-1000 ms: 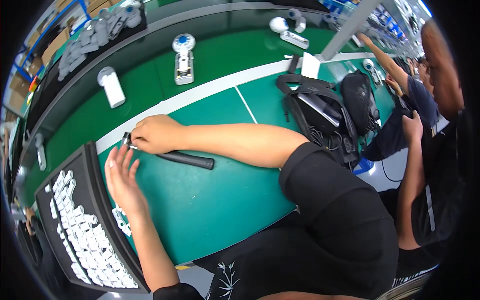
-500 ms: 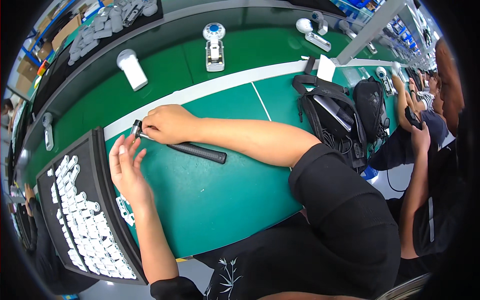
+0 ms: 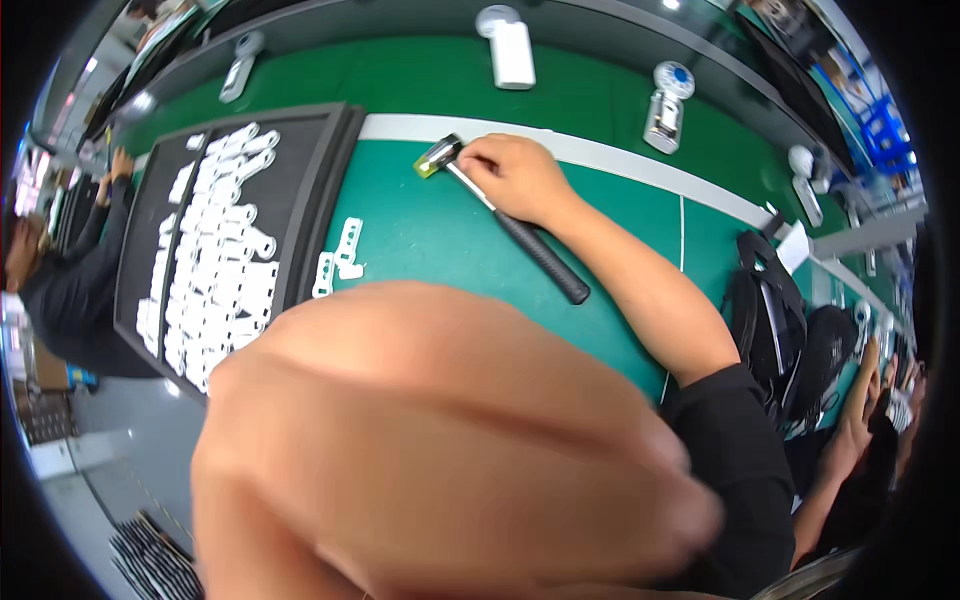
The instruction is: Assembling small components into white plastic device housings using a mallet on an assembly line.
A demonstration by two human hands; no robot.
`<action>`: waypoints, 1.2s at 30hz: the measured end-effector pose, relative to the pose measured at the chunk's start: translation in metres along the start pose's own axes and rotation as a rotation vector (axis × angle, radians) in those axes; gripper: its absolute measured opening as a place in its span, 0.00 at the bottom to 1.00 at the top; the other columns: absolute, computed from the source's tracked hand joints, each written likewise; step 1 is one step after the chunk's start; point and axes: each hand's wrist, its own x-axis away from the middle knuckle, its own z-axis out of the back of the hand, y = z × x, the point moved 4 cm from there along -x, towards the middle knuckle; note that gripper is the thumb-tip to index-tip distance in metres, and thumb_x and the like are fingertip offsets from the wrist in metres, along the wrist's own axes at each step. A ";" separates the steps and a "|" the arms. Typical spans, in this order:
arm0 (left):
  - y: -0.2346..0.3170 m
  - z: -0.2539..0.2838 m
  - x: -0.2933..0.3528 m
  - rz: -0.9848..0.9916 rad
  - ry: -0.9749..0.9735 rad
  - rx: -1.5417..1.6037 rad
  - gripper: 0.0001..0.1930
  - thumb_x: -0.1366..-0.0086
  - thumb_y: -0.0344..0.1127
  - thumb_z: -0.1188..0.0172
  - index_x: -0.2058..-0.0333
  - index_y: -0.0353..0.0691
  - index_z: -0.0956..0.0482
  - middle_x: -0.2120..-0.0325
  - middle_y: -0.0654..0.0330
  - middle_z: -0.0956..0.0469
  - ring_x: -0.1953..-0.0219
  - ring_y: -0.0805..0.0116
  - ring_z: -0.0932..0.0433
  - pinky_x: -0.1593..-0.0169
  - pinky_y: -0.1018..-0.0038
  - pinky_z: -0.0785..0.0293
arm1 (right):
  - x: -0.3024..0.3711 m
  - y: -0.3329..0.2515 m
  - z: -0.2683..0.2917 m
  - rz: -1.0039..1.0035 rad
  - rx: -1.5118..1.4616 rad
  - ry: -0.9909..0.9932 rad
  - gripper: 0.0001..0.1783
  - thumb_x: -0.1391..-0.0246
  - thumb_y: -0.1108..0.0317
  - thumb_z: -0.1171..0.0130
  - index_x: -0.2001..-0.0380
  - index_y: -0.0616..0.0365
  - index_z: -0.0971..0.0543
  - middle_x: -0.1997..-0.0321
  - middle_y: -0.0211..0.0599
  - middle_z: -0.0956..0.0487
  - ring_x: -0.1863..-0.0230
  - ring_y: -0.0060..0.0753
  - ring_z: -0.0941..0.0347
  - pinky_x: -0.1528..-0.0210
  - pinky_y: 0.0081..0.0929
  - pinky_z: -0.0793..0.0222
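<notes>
A small two-faced mallet [image 3: 545, 255] lies slantwise on the green work surface. Its dark head carries a yellow-green face, and a bare metal shaft runs into a black ribbed grip. My right hand [image 3: 522, 180] is closed at the head end, fingers curled round the shaft just behind the head. Very near the camera, my left hand [image 3: 430, 430] fills the lower middle of the view, blurred, and its fingers cannot be made out. It covers part of the bench. Two small white plastic parts [image 3: 349, 240] lie left of the mallet, beside the black tray.
The black tray [image 3: 318, 190] holds rows of white plastic parts. On the green strip beyond the pale divider stand white handheld devices, including one with a blue-ringed round head [image 3: 663, 125]. A black bag [image 3: 765, 310] sits at right. Other people work at both sides.
My left hand has come up from beside the mallet head to close in front of the camera. The view has swung left, and the mallet's head and shaft show more fully.
</notes>
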 end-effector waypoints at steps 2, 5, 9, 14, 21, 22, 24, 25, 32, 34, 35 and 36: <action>-0.002 0.003 0.002 0.019 0.049 -0.065 0.05 0.31 0.33 0.49 0.62 0.38 0.30 0.72 0.53 0.28 0.74 0.57 0.24 0.76 0.69 0.24 | -0.002 0.001 -0.002 -0.063 0.000 -0.036 0.10 0.45 0.62 0.43 0.67 0.55 0.18 0.69 0.40 0.20 0.67 0.44 0.24 0.65 0.36 0.29; -0.001 0.003 0.003 0.041 0.099 -0.204 0.05 0.31 0.32 0.49 0.60 0.38 0.31 0.71 0.52 0.28 0.74 0.58 0.24 0.75 0.69 0.24 | 0.000 -0.001 -0.008 -0.079 0.002 -0.059 0.10 0.45 0.62 0.44 0.68 0.55 0.19 0.70 0.40 0.20 0.68 0.44 0.24 0.65 0.37 0.30; 0.000 -0.007 0.003 -0.006 0.084 -0.398 0.07 0.31 0.32 0.50 0.57 0.39 0.31 0.70 0.52 0.28 0.73 0.58 0.24 0.75 0.69 0.24 | 0.006 -0.003 -0.006 -0.041 0.028 -0.018 0.10 0.45 0.63 0.45 0.69 0.55 0.19 0.71 0.40 0.21 0.69 0.44 0.25 0.66 0.38 0.30; -0.007 -0.013 -0.001 -0.025 0.079 -0.566 0.09 0.31 0.31 0.51 0.53 0.40 0.32 0.69 0.51 0.28 0.73 0.58 0.24 0.74 0.69 0.24 | 0.003 -0.003 -0.003 -0.042 0.004 -0.022 0.10 0.44 0.63 0.44 0.68 0.56 0.18 0.71 0.39 0.21 0.70 0.41 0.25 0.67 0.35 0.30; -0.017 -0.014 -0.009 -0.076 0.107 -0.639 0.14 0.30 0.29 0.52 0.47 0.41 0.33 0.68 0.50 0.27 0.73 0.59 0.25 0.73 0.69 0.24 | 0.002 0.002 0.001 -0.026 0.003 0.031 0.10 0.46 0.62 0.47 0.72 0.53 0.20 0.69 0.39 0.20 0.65 0.47 0.24 0.64 0.44 0.29; -0.017 -0.011 -0.007 -0.084 0.110 -0.642 0.14 0.30 0.29 0.52 0.46 0.41 0.34 0.68 0.50 0.27 0.73 0.59 0.25 0.73 0.69 0.24 | -0.002 -0.002 -0.006 -0.020 -0.038 -0.006 0.10 0.47 0.62 0.47 0.73 0.53 0.20 0.69 0.40 0.20 0.65 0.48 0.24 0.64 0.45 0.29; -0.044 0.007 0.012 -0.027 0.170 -0.602 0.16 0.31 0.26 0.54 0.45 0.40 0.33 0.65 0.50 0.26 0.71 0.60 0.25 0.69 0.67 0.23 | -0.001 0.005 -0.009 0.003 -0.045 -0.019 0.11 0.47 0.61 0.47 0.73 0.53 0.20 0.69 0.41 0.20 0.64 0.49 0.24 0.63 0.46 0.29; -0.064 0.014 0.027 0.043 0.314 -0.514 0.15 0.32 0.24 0.55 0.47 0.36 0.31 0.66 0.54 0.27 0.73 0.65 0.27 0.68 0.71 0.25 | -0.001 0.003 -0.009 0.050 -0.036 -0.005 0.11 0.47 0.60 0.47 0.72 0.54 0.20 0.69 0.41 0.20 0.64 0.50 0.24 0.63 0.46 0.29; -0.161 0.083 0.132 0.521 0.709 -0.173 0.11 0.31 0.24 0.53 0.52 0.32 0.28 0.71 0.62 0.29 0.79 0.81 0.35 0.75 0.82 0.32 | 0.001 -0.007 0.005 -0.035 -0.146 0.102 0.11 0.47 0.61 0.46 0.70 0.55 0.19 0.75 0.43 0.21 0.71 0.50 0.23 0.66 0.43 0.27; -0.169 0.089 0.149 0.582 0.711 -0.161 0.11 0.31 0.25 0.52 0.52 0.33 0.28 0.71 0.62 0.28 0.79 0.81 0.35 0.76 0.82 0.33 | 0.004 -0.012 0.008 -0.024 -0.178 0.128 0.10 0.47 0.62 0.45 0.70 0.54 0.19 0.76 0.42 0.21 0.72 0.49 0.23 0.68 0.43 0.28; -0.172 0.089 0.154 0.611 0.715 -0.159 0.10 0.31 0.25 0.51 0.53 0.33 0.28 0.71 0.62 0.28 0.79 0.82 0.35 0.76 0.82 0.33 | 0.005 -0.014 0.010 0.005 -0.225 0.140 0.09 0.47 0.62 0.45 0.70 0.54 0.19 0.77 0.41 0.21 0.73 0.48 0.23 0.69 0.42 0.28; -0.176 0.087 0.153 0.607 0.706 -0.147 0.10 0.31 0.25 0.51 0.53 0.33 0.28 0.71 0.62 0.28 0.79 0.82 0.35 0.76 0.82 0.33 | 0.004 -0.014 0.013 0.041 -0.270 0.153 0.08 0.48 0.63 0.44 0.70 0.54 0.20 0.78 0.40 0.21 0.75 0.47 0.23 0.71 0.41 0.28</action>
